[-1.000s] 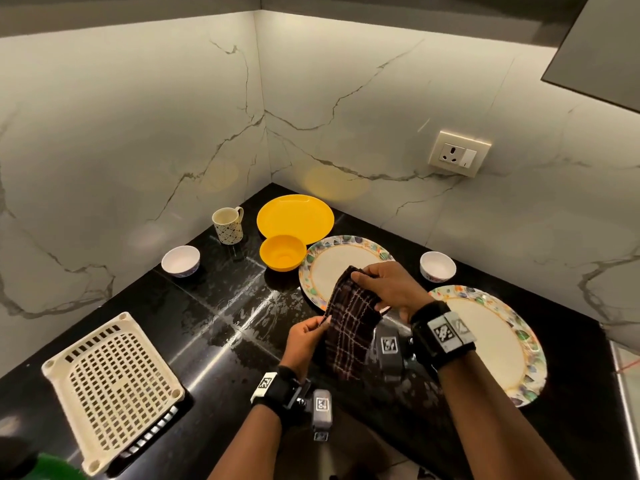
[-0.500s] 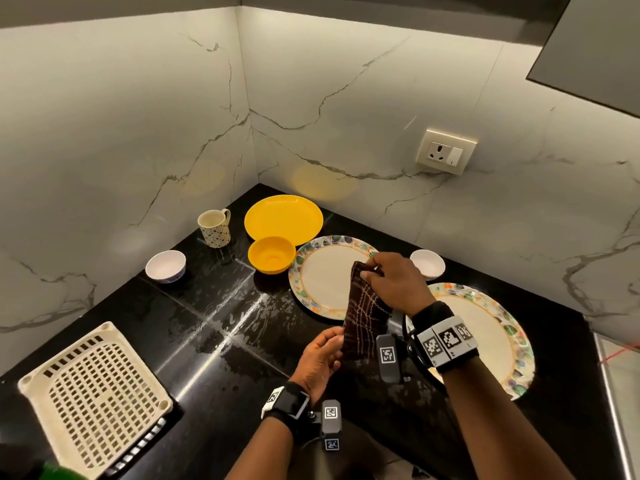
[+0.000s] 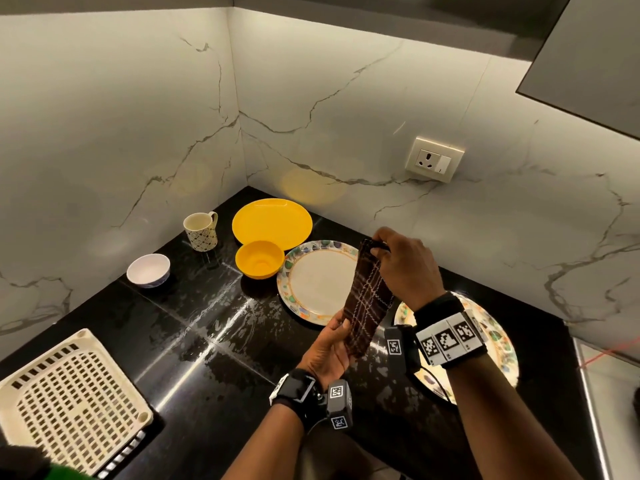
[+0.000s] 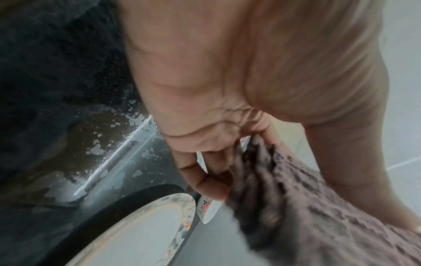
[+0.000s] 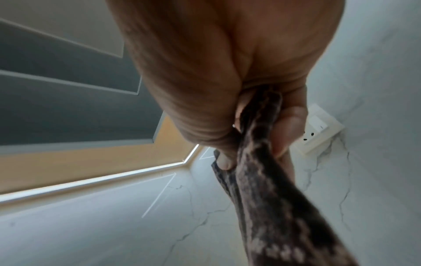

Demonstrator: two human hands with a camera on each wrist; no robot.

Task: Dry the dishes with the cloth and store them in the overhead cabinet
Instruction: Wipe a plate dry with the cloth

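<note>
Head view: both hands grip the cloth (image 3: pixel 367 299) at centre frame, R hand (image 3: pixel 405 268) pinching its top, L hand (image 3: pixel 329 348) its bottom, above wet counter (image 3: pixel 207 341). Plates (image 3: pixel 318 282), bowls, mug (image 3: pixel 201 232) all unstored; drying prob not begun, cabinet (image 3: pixel 588 57) upper right.

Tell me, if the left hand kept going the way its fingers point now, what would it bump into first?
Probably the checked cloth, which the left hand already holds by its lower end. Past that, the fingers seem aimed toward the patterned plate on the counter, though depth is hard to judge.
</note>
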